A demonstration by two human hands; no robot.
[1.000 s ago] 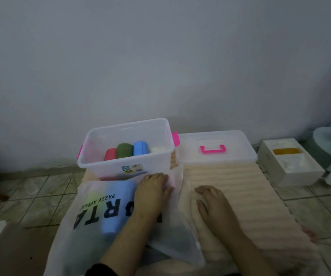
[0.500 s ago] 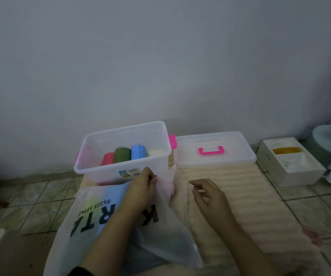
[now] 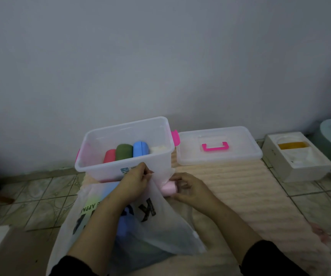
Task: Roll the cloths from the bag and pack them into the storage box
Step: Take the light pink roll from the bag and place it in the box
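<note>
1. Your left hand (image 3: 135, 181) pinches the upper edge of the white plastic bag (image 3: 160, 228), thumb and fingers closed on the film and lifting it just in front of the storage box (image 3: 125, 168).
2. Your right hand (image 3: 190, 189) curls loosely around a pale pink cloth (image 3: 168, 187) at the bag's mouth; the fingers are bent around its end, not straight.
3. The pink cloth sits half out of the bag, just beside the box's near right corner.
4. The clear box stands open on the ribbed beige mat (image 3: 250, 188), holding a red roll (image 3: 109, 155), a green roll (image 3: 124, 152) and a blue roll (image 3: 140, 149) side by side.
5. The lid (image 3: 218, 144) with its pink handle lies to the right of the box.
6. More cloths show faintly through the bag.
</note>
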